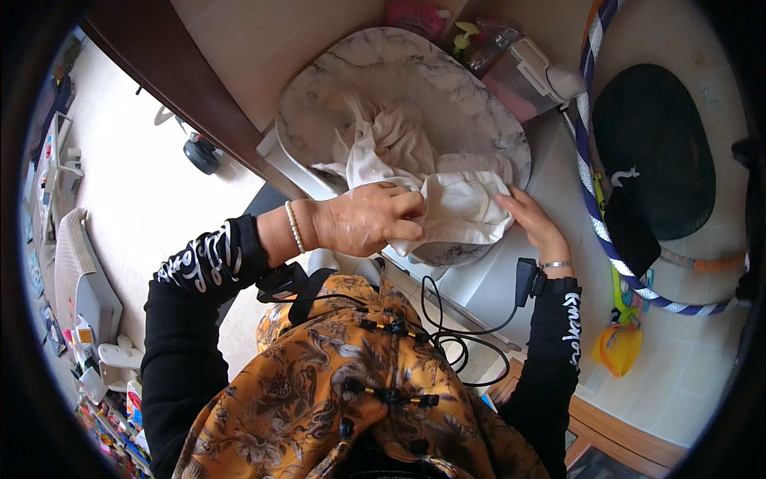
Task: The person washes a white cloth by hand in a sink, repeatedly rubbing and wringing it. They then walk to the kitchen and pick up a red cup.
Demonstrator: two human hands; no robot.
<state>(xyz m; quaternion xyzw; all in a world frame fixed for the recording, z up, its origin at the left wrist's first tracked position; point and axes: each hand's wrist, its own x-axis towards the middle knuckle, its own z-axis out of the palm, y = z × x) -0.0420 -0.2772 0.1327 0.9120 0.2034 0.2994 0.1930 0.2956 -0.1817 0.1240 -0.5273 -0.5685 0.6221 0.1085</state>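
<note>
Gripping the cloth at frame centre, our left hand has its fingers curled tight on a fold; our right hand lies just right of it, fingers nearly straight and pressed flat on the cloth's edge; the cloth sits bunched in the basin, which fills the upper centre; a dark mat occupies the upper right, well apart.

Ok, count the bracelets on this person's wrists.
2. A pearl bracelet sits on the left wrist, beside the left hand gripping the cloth. A silver bracelet sits on the right wrist. Sleeves may hide more.
</note>
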